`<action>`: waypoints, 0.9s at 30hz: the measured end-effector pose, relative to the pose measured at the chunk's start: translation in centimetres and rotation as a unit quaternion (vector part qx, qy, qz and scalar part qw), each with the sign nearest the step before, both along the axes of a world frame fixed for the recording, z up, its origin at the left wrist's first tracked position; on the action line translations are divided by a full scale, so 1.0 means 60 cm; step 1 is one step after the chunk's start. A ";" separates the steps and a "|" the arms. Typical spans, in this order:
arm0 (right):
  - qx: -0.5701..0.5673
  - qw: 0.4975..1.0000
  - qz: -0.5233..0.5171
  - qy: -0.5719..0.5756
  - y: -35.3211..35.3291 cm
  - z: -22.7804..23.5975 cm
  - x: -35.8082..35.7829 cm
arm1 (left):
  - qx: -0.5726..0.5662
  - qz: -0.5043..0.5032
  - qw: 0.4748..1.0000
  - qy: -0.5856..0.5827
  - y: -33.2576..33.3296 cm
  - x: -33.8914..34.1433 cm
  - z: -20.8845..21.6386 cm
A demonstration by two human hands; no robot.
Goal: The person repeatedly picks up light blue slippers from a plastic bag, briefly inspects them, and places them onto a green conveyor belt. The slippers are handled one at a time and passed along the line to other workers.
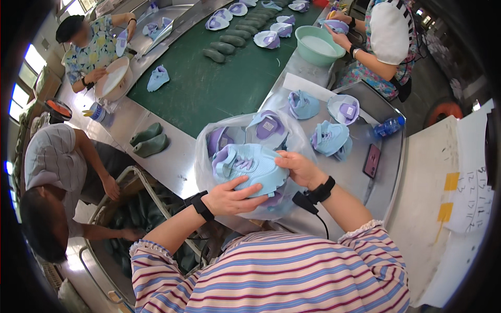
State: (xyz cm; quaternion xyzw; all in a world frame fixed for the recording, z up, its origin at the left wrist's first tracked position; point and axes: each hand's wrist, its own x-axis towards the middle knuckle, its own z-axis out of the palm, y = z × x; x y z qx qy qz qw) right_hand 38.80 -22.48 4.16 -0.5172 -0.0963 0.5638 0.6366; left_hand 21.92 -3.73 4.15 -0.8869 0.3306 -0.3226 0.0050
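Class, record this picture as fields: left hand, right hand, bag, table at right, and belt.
Left hand: holding the near side of a light blue shoe
Right hand: gripping the shoe's right end
Bag: clear plastic, with more shoes inside
Table at right: loose shoes, blue bottle, dark red phone
Belt: green, carrying dark shoe-shaped forms and shoes

Head-worn fisheye, facing down, near, rim unclear

Bright windows (35, 59) at left, glare on metal table (176, 166), edges bent, dark
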 end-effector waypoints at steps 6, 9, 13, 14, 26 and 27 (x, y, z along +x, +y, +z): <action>0.176 0.931 -0.261 0.186 -0.021 -0.006 -0.007 | -0.635 0.201 0.740 -0.091 -0.049 0.058 0.008; 0.161 0.946 -0.256 0.119 -0.027 -0.036 -0.009 | -0.897 -0.031 0.310 0.314 -0.066 0.061 0.008; 0.127 0.975 -0.127 0.131 -0.050 -0.021 -0.007 | -0.762 0.047 0.524 0.376 -0.050 0.067 0.013; 0.104 0.982 -0.129 0.095 -0.055 -0.025 -0.009 | -0.729 0.066 0.543 0.412 -0.034 0.073 0.022; 0.132 0.923 -0.247 -0.262 -0.096 0.077 0.074 | -0.821 0.076 0.480 0.300 -0.016 0.092 -0.035; 0.198 0.910 -0.294 -0.214 -0.119 0.088 0.102 | -0.831 0.057 0.470 0.291 0.002 0.091 -0.024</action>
